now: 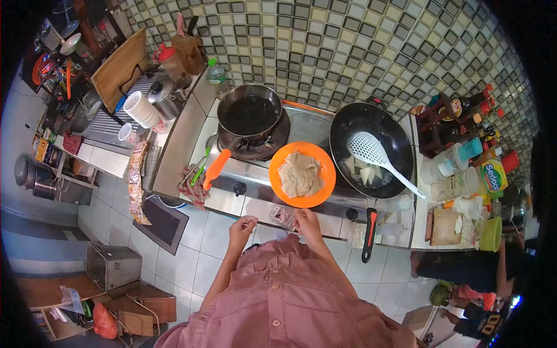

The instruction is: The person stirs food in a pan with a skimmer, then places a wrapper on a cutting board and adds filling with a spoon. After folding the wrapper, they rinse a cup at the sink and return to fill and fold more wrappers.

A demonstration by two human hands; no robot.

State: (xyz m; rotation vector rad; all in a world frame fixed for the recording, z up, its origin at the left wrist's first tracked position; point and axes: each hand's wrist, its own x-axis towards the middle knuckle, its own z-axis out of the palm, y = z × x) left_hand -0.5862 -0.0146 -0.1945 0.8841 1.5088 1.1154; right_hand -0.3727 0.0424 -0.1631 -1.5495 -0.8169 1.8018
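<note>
Glossy orange plastic plate (325, 165); shiny metal stove (255, 191); matt black wok (348, 136).

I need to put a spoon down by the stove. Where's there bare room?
Bare steel strip left of the saucepan, beside the cloth, and between saucepan and wok behind the orange plate. The bottle shelf on the right is crowded.

Left hand (242, 225) raised in front of the chest, forearm bare and angled upward from the elbow, wrist straight. Fingers curled loosely inward, thumb and forefinger tips close together in a pinch; whether anything lies between them cannot be made out. Right hand (306, 221) level with the left and a little apart from it, back of hand toward the camera, fingers bent downward. Right grip state not discernible. Upper arms in pink sleeves.
</note>
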